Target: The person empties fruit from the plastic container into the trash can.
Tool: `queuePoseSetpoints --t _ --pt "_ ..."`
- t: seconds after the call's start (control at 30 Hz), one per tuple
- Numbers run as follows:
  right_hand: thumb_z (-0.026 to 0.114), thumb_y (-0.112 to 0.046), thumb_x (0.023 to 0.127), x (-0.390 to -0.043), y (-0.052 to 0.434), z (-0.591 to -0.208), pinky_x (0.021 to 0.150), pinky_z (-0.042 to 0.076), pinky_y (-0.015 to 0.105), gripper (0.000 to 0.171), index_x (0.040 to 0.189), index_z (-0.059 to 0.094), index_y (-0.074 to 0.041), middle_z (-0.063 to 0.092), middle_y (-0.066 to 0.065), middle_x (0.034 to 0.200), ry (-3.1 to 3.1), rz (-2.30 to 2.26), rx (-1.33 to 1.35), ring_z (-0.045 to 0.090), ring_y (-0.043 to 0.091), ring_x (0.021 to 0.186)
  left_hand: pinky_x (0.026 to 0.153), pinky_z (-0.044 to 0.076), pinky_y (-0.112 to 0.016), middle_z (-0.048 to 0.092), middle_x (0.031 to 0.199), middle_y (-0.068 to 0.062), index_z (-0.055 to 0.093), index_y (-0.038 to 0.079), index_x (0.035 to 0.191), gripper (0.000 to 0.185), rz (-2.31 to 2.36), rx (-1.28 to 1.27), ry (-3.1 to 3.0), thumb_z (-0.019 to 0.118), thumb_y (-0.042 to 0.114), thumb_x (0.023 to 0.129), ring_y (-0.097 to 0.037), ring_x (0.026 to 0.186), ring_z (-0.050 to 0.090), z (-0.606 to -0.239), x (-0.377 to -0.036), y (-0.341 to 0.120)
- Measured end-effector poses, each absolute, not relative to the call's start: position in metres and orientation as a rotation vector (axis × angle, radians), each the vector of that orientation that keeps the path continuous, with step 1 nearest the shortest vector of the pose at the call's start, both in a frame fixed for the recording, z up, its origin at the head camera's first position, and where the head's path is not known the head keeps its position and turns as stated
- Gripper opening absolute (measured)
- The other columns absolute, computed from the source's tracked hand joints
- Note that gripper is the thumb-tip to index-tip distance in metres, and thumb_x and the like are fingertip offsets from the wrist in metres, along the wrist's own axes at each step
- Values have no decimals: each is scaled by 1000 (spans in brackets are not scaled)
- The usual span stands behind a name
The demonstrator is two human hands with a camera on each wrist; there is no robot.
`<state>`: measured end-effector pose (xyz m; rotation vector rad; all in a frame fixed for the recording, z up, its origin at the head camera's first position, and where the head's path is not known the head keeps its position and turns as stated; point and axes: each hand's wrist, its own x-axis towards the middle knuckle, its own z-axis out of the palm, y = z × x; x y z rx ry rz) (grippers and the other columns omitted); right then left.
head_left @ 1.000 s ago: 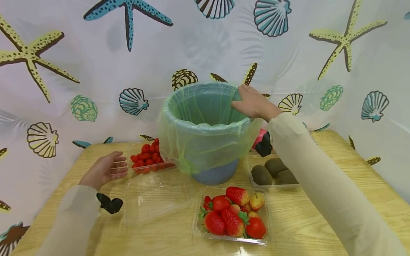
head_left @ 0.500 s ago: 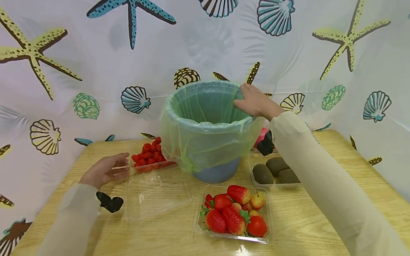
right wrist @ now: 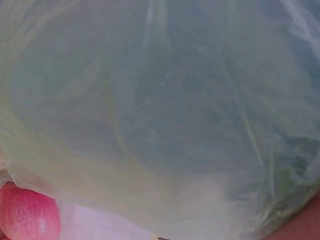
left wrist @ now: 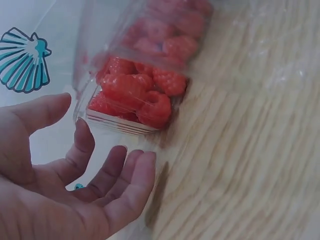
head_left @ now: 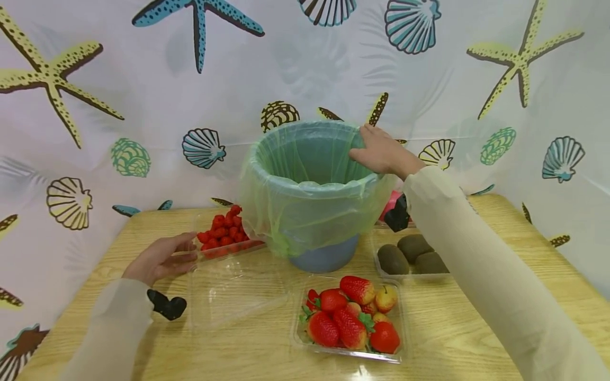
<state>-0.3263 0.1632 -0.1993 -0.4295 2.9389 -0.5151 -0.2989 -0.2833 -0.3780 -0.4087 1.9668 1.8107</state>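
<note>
A blue bin [head_left: 329,256] stands at the table's middle, with a thin yellow-green plastic bag [head_left: 314,219] folded over its rim. My right hand [head_left: 383,151] grips the rim's right side, thumb toward the inside. At the left, my left hand [head_left: 167,256] is beside a clear plastic box of raspberries [head_left: 221,231]. In the left wrist view its thumb and index finger are parted right at the corner of the box, with the raspberries [left wrist: 135,95] behind clear plastic. The other fingers are loosely bent, with nothing in the palm.
In front of the bin sits a clear box of strawberries [head_left: 350,325] and small yellow fruits. Kiwis [head_left: 393,259] lie in a box at the right, partly behind the right sleeve. A pink apple [right wrist: 30,215] is beside the bin. The raspberry box's clear lid [head_left: 238,288] lies flat.
My left hand has moved slightly right, up to the corner of the raspberry box. The right hand stays on the bin's rim. The head view has shifted a little.
</note>
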Motion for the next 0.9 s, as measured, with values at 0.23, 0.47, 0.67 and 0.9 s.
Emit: queuePoseSetpoints --t 0.23,0.47,0.67,0.9 --pt "33 -32 99 -326 162 -202 120 4 46 71 152 -1 1 -5 18 160 2941 -521 -447 -5 32 148 76 54 -22 55 93 5 56 15 97 16 1802 -300 2038 53 31 98 -8 83 59 -384 -301 -283" --pt "31 -32 99 -327 165 -199 120 3 46 71 151 -2 3 -6 19 160 2950 -485 -432 -6 33 148 83 55 -29 42 108 7 58 20 86 13 2024 -353 1833 60 29 94 -11 93 52 -375 -298 -283" --pt "30 -31 98 -326 165 -197 120 2 47 71 151 -2 3 -7 19 159 2938 -510 -437 -6 34 148 82 56 -37 41 111 2 65 16 85 19 2170 -275 1572 53 20 99 -16 91 58 -370 -293 -284" --pt "31 -31 99 -325 163 -199 120 3 47 71 152 -2 2 -7 19 160 2935 -518 -440 -6 33 148 82 55 -40 43 99 -6 50 11 96 4 2303 -315 1345 46 10 98 -19 89 51 -377 -283 -283"
